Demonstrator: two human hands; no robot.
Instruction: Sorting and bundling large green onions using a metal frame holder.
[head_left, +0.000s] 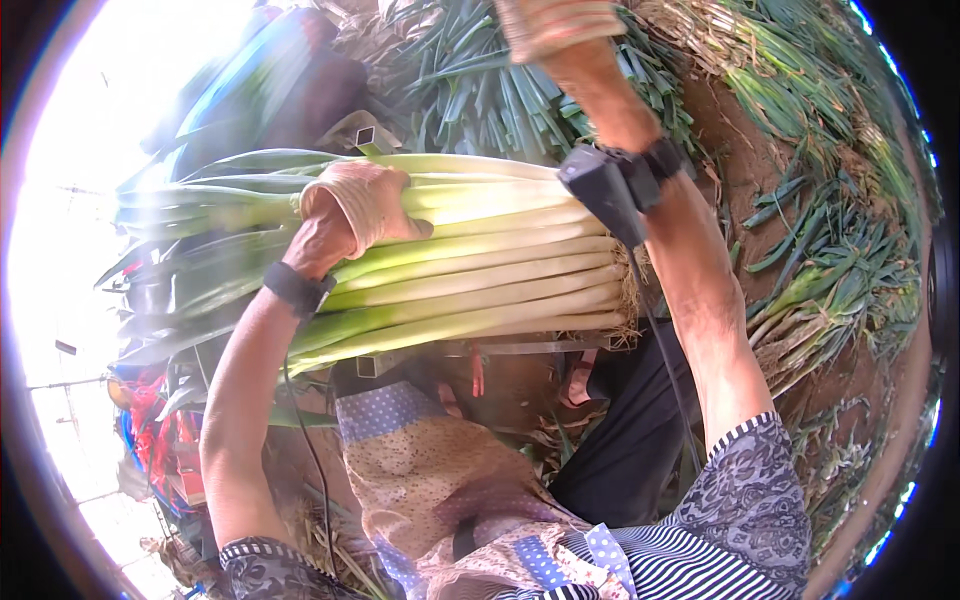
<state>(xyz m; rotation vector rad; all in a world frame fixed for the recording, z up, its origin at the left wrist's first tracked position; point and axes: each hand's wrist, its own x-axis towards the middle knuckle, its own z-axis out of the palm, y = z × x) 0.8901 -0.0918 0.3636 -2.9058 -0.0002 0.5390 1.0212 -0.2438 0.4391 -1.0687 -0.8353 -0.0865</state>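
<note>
A broad layer of long green onions (500,250) lies side by side in front of me, white stalks and roots to the right, green leaves to the left. My left hand (365,205), in a beige work glove, is closed over stalks on the far side of the layer. Its thumb shows along the top, while some fingers are hidden. Past the root end, my right hand (560,25) is raised at the upper edge. It also wears a glove, its fingers lie outside the picture, and what it holds cannot be seen.
Beneath the onions is a metal frame (368,367) with square tube ends. More green onions (500,85) are heaped beyond it, and others (830,290) lie on the soil at right. Red strands (150,420) hang at left. Cables (318,440) run from both wrist devices.
</note>
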